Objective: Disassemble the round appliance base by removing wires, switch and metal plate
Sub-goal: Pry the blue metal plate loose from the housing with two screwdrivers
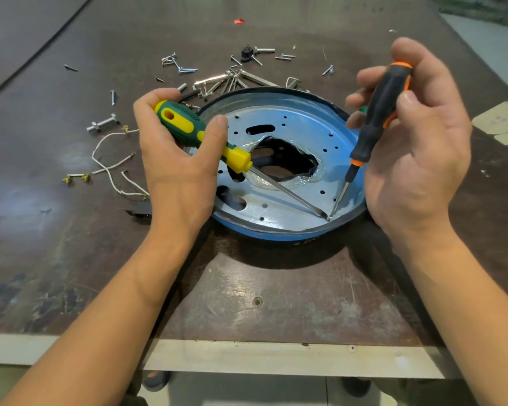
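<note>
The round blue appliance base (pixel 276 232) lies on the brown table, with a perforated metal plate (pixel 294 127) inside it and a ragged dark hole at its centre. My left hand (pixel 170 159) grips a green and yellow screwdriver (pixel 194 130). My right hand (pixel 414 148) grips a black and orange screwdriver (pixel 379 112). Both shafts slant down and their tips meet at a small screw (pixel 329 218) near the plate's front right rim. Loose white wires (pixel 109 168) with terminals lie on the table left of my left hand. A black switch part (pixel 140 212) lies beside my left wrist.
Several loose screws, metal pins and brackets (pixel 232 80) are scattered behind the base. A metal cross-shaped fitting (pixel 101 124) lies at the left. Paper scraps (pixel 502 121) sit at the right edge. The table's front edge (pixel 247 356) is close below my forearms.
</note>
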